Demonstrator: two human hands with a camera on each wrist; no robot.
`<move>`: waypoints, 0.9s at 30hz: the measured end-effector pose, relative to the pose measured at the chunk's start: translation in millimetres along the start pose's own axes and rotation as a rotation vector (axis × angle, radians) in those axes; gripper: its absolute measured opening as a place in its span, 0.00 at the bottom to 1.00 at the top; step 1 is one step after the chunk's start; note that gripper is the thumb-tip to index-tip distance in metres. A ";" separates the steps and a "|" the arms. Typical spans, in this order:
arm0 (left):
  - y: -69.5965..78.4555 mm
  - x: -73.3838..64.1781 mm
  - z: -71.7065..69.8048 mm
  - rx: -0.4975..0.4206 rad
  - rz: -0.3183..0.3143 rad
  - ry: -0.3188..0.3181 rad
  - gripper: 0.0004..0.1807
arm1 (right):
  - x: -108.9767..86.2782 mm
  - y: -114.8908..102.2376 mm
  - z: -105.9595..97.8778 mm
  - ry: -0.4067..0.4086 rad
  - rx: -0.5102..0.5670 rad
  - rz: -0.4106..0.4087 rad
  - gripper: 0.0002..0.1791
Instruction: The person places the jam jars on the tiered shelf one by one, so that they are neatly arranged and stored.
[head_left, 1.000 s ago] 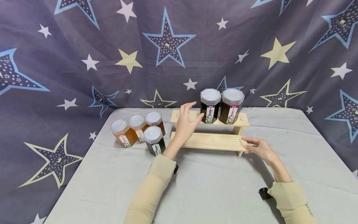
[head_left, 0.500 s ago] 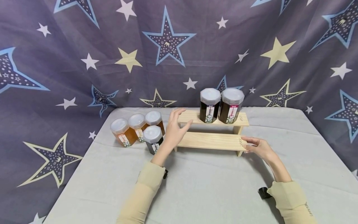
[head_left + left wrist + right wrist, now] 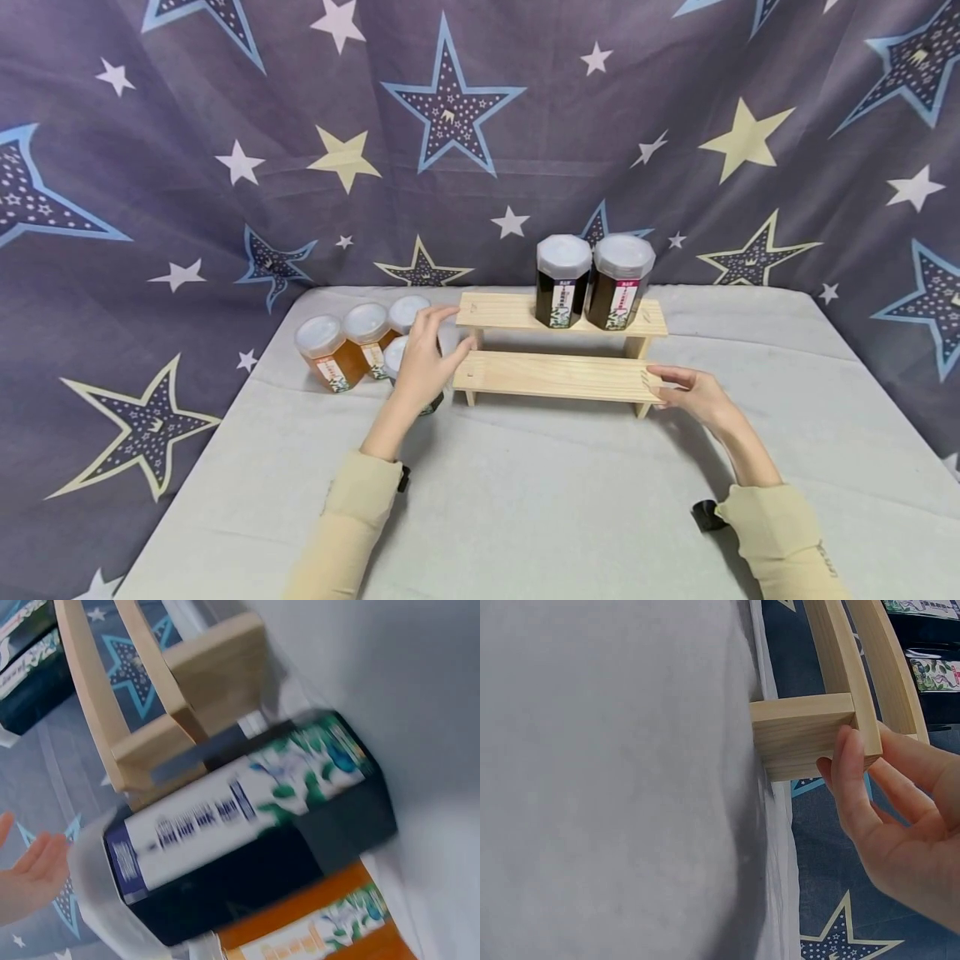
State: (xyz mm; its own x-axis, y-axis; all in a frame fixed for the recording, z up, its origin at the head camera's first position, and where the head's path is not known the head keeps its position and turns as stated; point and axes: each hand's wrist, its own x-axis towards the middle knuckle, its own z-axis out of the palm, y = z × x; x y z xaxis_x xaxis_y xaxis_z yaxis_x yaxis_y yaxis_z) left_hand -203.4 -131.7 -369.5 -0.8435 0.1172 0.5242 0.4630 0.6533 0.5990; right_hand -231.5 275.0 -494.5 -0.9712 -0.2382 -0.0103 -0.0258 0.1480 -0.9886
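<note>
My right hand (image 3: 697, 400) pinches the right end of the lower board of a two-tier wooden rack (image 3: 555, 377). In the right wrist view, its fingertips (image 3: 847, 754) lie under the board's corner. My left hand (image 3: 420, 367) is raised between the rack's left end and a group of jars, its fingers spread and holding nothing. It partly hides a dark jar with a white lid in the head view. The left wrist view shows that dark jar (image 3: 247, 817) up close, its label printed with leaves, and the left fingers near its lid.
Several amber jars (image 3: 330, 362) with white lids stand at the table's left, beside the dark one. On the rack's upper board are two more dark jars, a left one (image 3: 562, 287) and a right one (image 3: 618, 292). A star-patterned cloth (image 3: 450, 217) hangs behind the table.
My left hand has moved left and slightly down, away from the jars on the upper board, over to the dark jar on the table. The right hand has stayed on the rack.
</note>
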 end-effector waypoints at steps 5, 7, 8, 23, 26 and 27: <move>-10.2 -5.9 -10.0 0.069 0.029 0.019 0.24 | 0.2 0.6 -0.4 0.001 0.009 0.000 0.43; -12.9 -8.1 -14.4 0.082 0.030 0.028 0.23 | 0.2 0.6 -0.4 0.003 0.011 0.000 0.42; -13.8 -9.4 -16.6 0.085 0.027 0.034 0.23 | 0.3 0.7 -0.5 0.004 0.009 0.000 0.42; -33.8 -24.1 -36.7 0.194 0.001 -0.007 0.25 | 0.3 -0.4 0.1 -0.015 0.036 -0.007 0.34; -37.5 -25.7 -38.4 0.207 -0.002 -0.038 0.26 | 0.7 0.1 -0.3 -0.021 0.045 -0.010 0.32; -38.7 -26.2 -38.9 0.208 -0.005 -0.048 0.26 | 0.8 0.2 -0.4 -0.022 0.045 -0.010 0.32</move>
State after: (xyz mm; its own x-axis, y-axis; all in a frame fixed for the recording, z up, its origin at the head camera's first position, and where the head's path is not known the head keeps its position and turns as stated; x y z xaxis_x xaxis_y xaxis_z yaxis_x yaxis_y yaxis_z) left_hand -188.7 -189.1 -382.9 -0.8601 0.1458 0.4889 0.3966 0.7938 0.4611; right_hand -232.3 275.2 -494.7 -0.9655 -0.2605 -0.0036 -0.0239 0.1021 -0.9945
